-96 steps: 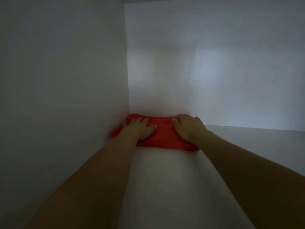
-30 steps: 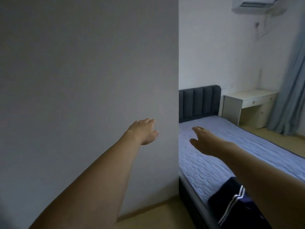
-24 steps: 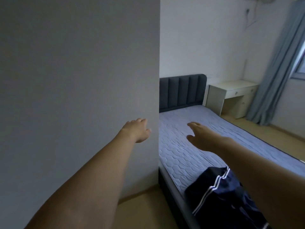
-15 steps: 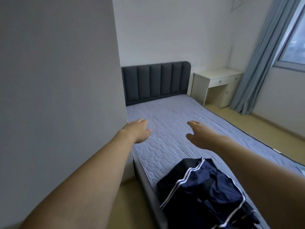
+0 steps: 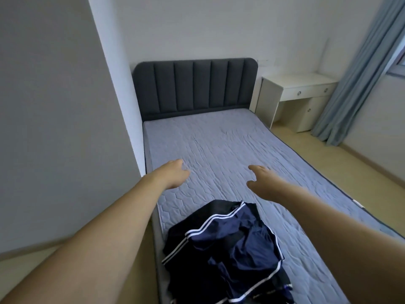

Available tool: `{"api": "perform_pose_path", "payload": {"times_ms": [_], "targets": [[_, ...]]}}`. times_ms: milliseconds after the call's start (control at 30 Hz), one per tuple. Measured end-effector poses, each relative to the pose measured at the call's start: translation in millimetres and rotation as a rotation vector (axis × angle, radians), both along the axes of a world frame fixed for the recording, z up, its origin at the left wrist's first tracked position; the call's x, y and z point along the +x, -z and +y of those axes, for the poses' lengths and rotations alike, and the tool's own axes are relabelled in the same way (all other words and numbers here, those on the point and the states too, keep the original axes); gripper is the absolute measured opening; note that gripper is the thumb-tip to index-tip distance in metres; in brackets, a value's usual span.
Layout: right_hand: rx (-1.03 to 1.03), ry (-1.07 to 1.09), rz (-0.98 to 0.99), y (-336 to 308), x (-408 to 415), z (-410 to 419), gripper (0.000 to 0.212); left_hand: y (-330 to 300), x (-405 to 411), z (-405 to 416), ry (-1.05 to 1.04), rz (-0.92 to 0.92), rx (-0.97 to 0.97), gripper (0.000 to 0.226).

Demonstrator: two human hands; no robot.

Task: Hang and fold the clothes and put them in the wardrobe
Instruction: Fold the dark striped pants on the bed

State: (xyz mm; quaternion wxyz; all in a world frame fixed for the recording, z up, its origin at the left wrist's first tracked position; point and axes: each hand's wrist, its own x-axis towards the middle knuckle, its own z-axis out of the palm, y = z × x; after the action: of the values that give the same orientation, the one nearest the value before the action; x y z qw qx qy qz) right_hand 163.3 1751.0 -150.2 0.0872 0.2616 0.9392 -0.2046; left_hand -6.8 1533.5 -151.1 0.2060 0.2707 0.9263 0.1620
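Both arms stretched out over the bed (image 5: pixel 230 145); left hand (image 5: pixel 173 175) and right hand (image 5: pixel 262 183) hang above the mattress with fingers loose, holding nothing; the navy clothes (image 5: pixel 225 253) with white stripes lie crumpled near the bed's near-left edge, below the hands; no readable label or writing on them.

Grey padded headboard (image 5: pixel 195 86), white desk (image 5: pixel 300 88), blue curtain (image 5: pixel 359 80), pale walls.
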Motion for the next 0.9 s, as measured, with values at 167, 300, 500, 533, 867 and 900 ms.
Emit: {"api": "perform_pose_path", "payload": {"times_ms": [167,300,500,533,867,900], "targets": [[-0.022,-0.062,-0.113,37,0,112,0.062,69,31,101,-0.035,-0.11,-0.05,0.059],[-0.029,-0.166,-0.137,81,-29,164,0.057,128,46,130,-0.182,-0.15,-0.072,0.058],[-0.126,-0.401,-0.298,165,-65,140,0.051,220,89,65,-0.516,-0.359,-0.112,0.051],[-0.128,-0.437,-0.313,179,-74,131,0.054,238,92,51,-0.585,-0.386,-0.13,0.052],[-0.041,-0.79,-0.33,390,-136,22,0.068,462,148,6,-0.899,-0.822,-0.052,0.066],[-0.017,-0.816,-0.326,410,-139,12,0.073,483,154,8,-0.908,-0.849,-0.02,0.07]]}}
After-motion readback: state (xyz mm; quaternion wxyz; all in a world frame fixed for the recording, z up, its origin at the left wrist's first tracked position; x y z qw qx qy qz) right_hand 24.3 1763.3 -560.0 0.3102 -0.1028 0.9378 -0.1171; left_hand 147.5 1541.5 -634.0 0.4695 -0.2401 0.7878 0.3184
